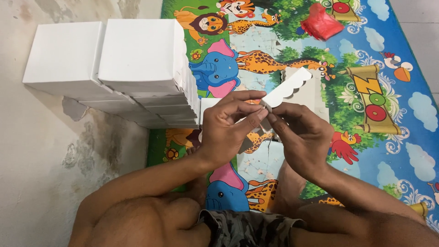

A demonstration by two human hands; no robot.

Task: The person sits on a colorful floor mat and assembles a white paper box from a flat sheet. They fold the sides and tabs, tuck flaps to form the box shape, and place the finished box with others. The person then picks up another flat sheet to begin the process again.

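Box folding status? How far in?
Done: two stacks of folded white boxes sit at the mat's left edge. In hand: left hand and right hand pinch a scalloped white cardboard piece. Left: flat white blanks lie just behind the hands.

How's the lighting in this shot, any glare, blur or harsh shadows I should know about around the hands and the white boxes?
Head view: light is soft and even, with no hard shadows; the stacked white boxes are bright, nearly blown out on top; the left hand, right hand and the white scalloped card piece they hold look reasonably sharp, with slight softness at the fingertips; the animal-print mat shows no glare.
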